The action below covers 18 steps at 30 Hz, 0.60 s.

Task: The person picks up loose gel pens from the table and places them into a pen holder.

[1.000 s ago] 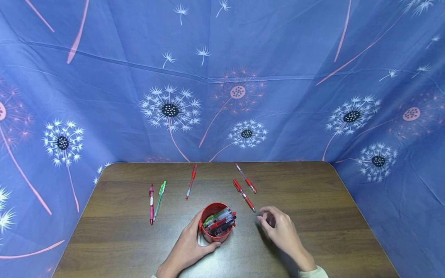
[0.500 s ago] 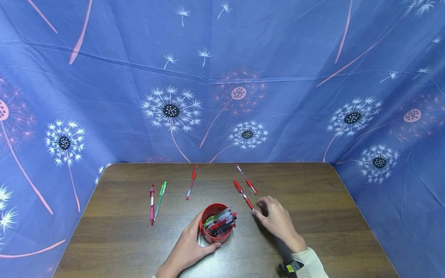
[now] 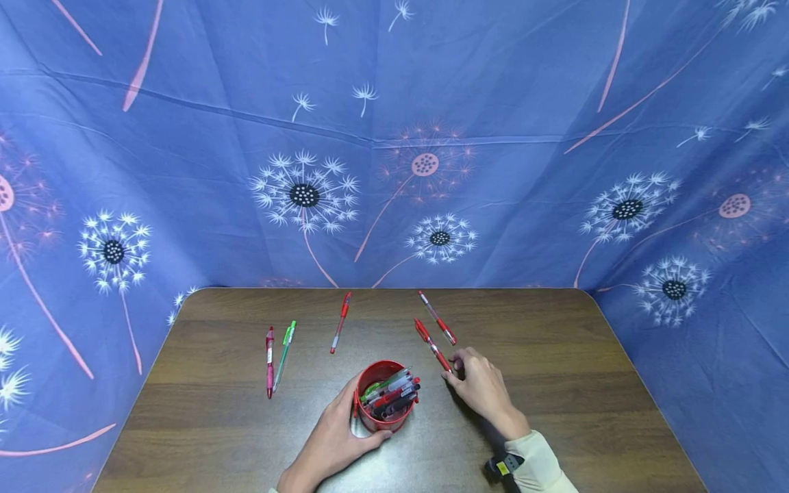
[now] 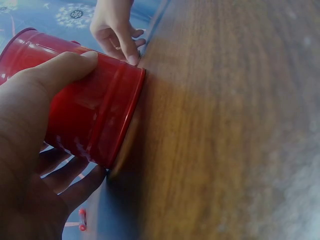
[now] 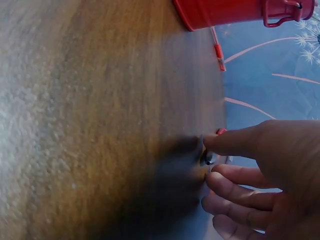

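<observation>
My left hand [image 3: 335,431] grips a red metal cup [image 3: 381,370] that stands upright on the table, thumb on the near side and fingers around the far left. Several pens [image 3: 391,394] lean inside it, red, black, clear and green. To the right, my right hand [image 3: 483,383] is low over the table at the tip end of a red pen [image 3: 429,340]. In the right wrist view, thumb and forefinger [image 5: 232,140] flank the pen tip [image 5: 210,158], with a slight gap on the forefinger side; the other fingers are loosely bent. Just beyond lies another red-and-clear pen [image 3: 439,318].
At the left of the wooden table [image 3: 203,411] lie a dark pink pen [image 3: 269,363] and a green pen [image 3: 285,356]. A red-and-clear pen [image 3: 340,322] lies behind the cup. Blue dandelion-print cloth [image 3: 524,205] rises along the table's back and sides.
My right hand has moved slightly left and away from me, bringing its thumb and forefinger to the red pen's tip. The left hand and the cup have stayed in place.
</observation>
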Available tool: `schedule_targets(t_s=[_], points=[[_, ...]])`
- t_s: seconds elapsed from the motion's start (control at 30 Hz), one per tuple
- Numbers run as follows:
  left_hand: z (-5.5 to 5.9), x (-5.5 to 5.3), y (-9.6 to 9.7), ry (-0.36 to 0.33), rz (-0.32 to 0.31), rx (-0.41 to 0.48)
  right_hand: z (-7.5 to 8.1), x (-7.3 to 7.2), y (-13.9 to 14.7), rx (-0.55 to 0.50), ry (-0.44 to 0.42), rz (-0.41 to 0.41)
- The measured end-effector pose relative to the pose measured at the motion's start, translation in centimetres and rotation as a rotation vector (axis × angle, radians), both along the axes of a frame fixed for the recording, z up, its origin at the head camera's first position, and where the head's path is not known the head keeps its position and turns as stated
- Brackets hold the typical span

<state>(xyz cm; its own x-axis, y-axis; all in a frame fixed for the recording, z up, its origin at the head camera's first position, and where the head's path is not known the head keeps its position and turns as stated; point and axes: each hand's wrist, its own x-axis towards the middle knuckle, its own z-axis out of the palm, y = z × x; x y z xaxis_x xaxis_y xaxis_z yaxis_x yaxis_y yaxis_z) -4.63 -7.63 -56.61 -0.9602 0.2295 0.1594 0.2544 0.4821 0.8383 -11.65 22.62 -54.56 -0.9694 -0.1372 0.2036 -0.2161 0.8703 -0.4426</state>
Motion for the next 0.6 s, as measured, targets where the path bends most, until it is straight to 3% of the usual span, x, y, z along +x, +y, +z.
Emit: schedule_targets(t_s=[0.2,0.6], points=[[-0.02,0.01,-0.01,0.008,-0.003,-0.003,-0.43,-0.04,-0.04,0.001,0.050,-0.004],[0.04,-0.05,-0.02,-0.005,-0.006,0.009,-0.16,0.20,0.18,0.010,0.013,-0.031]])
